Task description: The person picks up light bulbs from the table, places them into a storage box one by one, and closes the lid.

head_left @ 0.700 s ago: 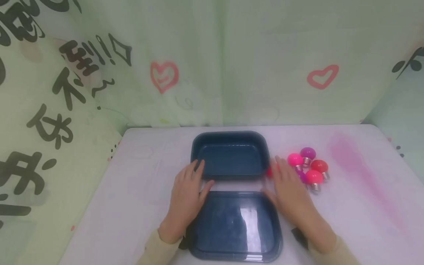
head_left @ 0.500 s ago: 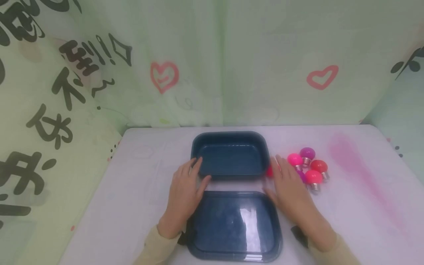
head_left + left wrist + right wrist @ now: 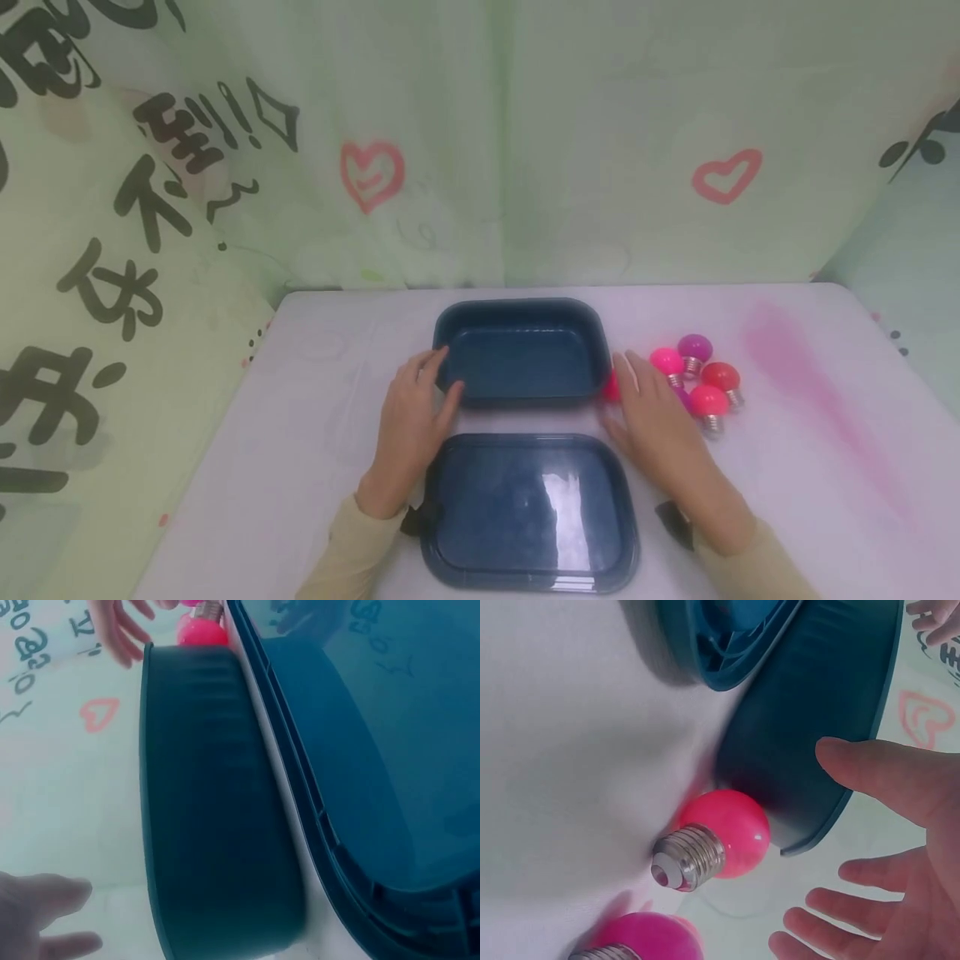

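Observation:
A dark blue box (image 3: 525, 402) without a cover stands at the table's far middle; nothing shows inside. In front of it lies a matching flat lid (image 3: 487, 508). My left hand (image 3: 408, 417) is at the box's near left corner, fingers loosely spread and holding nothing. At the right side, my right hand (image 3: 660, 425) reaches forward with fingers extended, also holding nothing. In the right wrist view its thumb overlaps the box wall (image 3: 802, 712), and a pink-red light bulb (image 3: 739, 832) with a metal screw base lies beside the box. The right hand partly hides this bulb from the head view.
Several more bulbs lie right of my right hand, among them a purple bulb (image 3: 695, 347), a red bulb (image 3: 722, 376) and a pink bulb (image 3: 708, 401). The white table (image 3: 810, 500) ends at a pale green curtain (image 3: 562, 125) behind the box.
My left hand has drifted a little left, away from the box's front corner. The right hand has barely moved; box, lid and bulbs stay in place.

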`<state>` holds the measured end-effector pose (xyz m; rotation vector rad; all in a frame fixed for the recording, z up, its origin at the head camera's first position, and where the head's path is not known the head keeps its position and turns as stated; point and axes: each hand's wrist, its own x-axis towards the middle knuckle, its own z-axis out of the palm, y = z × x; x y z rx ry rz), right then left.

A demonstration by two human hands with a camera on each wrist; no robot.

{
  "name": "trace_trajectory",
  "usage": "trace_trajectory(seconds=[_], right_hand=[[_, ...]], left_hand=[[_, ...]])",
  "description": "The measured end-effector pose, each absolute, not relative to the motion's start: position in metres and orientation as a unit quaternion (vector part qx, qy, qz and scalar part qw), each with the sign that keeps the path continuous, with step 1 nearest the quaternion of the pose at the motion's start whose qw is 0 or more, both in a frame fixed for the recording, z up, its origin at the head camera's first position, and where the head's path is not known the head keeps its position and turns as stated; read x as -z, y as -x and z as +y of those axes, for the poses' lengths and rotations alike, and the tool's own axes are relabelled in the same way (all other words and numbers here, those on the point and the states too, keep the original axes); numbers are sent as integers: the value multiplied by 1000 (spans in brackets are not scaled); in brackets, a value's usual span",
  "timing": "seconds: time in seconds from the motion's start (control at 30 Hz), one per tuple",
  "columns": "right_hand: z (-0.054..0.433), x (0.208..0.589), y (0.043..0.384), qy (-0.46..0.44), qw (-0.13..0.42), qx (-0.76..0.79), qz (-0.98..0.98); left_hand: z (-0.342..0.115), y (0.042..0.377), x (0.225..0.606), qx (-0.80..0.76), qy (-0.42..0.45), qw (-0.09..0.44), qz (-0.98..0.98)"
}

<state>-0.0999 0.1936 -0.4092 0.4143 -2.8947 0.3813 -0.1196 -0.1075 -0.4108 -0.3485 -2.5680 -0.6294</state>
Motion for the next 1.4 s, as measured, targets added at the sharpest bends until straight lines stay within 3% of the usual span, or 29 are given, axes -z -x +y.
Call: trace_trajectory(seconds=[0.53, 1.1, 1.4], right_hand=[[199, 411, 110, -94, 15, -173, -980], [199, 412, 122, -38, -23, -236, -971], [201, 417, 124, -61, 6, -218, -974]], left_hand=[[-117, 140, 415, 337, 98, 208, -913], [-124, 164, 421, 449, 58, 155, -878], [-126, 173, 426, 499, 18, 112, -859]])
